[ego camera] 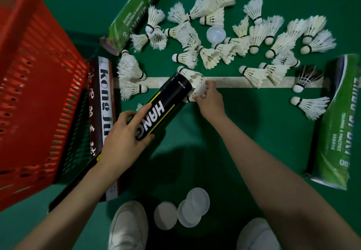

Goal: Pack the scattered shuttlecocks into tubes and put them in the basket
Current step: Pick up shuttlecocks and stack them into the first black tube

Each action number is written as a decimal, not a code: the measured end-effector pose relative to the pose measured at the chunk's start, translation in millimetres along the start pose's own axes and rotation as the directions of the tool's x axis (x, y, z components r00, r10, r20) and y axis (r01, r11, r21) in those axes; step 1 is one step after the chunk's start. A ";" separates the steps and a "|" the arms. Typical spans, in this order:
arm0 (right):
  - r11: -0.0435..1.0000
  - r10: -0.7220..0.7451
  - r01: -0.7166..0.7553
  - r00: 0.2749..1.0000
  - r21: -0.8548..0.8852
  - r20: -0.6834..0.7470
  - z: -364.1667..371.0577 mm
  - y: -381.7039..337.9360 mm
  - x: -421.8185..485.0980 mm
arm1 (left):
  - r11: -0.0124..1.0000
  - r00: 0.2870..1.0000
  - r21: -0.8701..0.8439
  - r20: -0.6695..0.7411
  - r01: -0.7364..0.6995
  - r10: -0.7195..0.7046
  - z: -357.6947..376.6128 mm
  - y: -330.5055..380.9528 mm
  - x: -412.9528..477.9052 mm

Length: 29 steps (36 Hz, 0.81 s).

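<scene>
My left hand (125, 132) is clamped round the black cardboard tube with yellow stripes (164, 107), tilted over the green floor (254, 132). My right hand (210, 101) pinches a white feathered shuttlecock (199, 90) at its mouth. Pushed in crooked, I reckon the feathers could crumple on the rim.

The basket (35, 93) stands on the floor (254, 132) at the left, with two tubes lying just beside its right wall. The scattered shuttlecocks (224, 40) lie ahead in the middle. One tube (136, 13) lies at their far left, another (336, 120) at their right. A held tube (164, 107) slants between the hands, before the heap. Three lids (183, 210) lie nearest, between two shoes.
</scene>
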State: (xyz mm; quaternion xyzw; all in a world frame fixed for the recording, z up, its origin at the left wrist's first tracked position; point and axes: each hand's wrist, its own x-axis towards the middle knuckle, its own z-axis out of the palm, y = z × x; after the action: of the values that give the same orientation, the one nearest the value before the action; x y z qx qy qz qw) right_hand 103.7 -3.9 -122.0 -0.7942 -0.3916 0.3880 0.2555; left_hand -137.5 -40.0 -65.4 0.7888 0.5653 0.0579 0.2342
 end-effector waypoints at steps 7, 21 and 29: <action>0.972 0.051 0.007 0.970 0.235 -0.238 -24.4 17.1 -20.5 | 0.997 0.996 -0.033 0.064 -0.065 0.067 -0.5 4.0 -6.8; 0.902 -0.118 0.129 0.992 0.412 -0.052 -80.9 2.4 -90.1 | 0.959 0.958 -0.082 0.079 -0.270 0.276 -0.2 25.7 -32.9; 0.890 -0.125 0.121 0.992 0.440 -0.019 -95.0 -4.6 -126.0 | 0.936 0.936 -0.081 0.060 -0.341 0.346 -5.3 36.5 -41.9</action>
State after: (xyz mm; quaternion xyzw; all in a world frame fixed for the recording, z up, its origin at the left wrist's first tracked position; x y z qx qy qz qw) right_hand 129.9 -114.4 -12.3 -0.6877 -0.3445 0.4533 0.4505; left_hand -122.6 -86.1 -37.6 0.8685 0.4073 0.0883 0.2682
